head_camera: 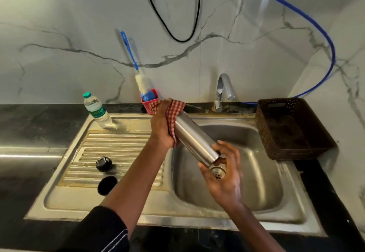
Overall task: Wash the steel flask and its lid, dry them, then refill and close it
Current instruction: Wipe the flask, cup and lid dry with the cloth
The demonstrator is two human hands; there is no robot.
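The steel flask (194, 138) lies tilted above the sink basin (262, 174), its far end up and left. My left hand (161, 127) grips a red checked cloth (173, 113) wrapped round that far end. My right hand (225, 174) holds the near end, fingers curled round it. The black lid (104, 163) stands on the ribbed drainboard (118, 149), left of my left forearm. A second round black piece (107, 185) lies just in front of it.
A plastic water bottle (96, 111) stands at the drainboard's back left. A bottle brush (138, 74) sits in a red holder (150, 101) at the wall. The tap (223, 91) is behind the basin. A brown basket (288, 129) stands on the right counter.
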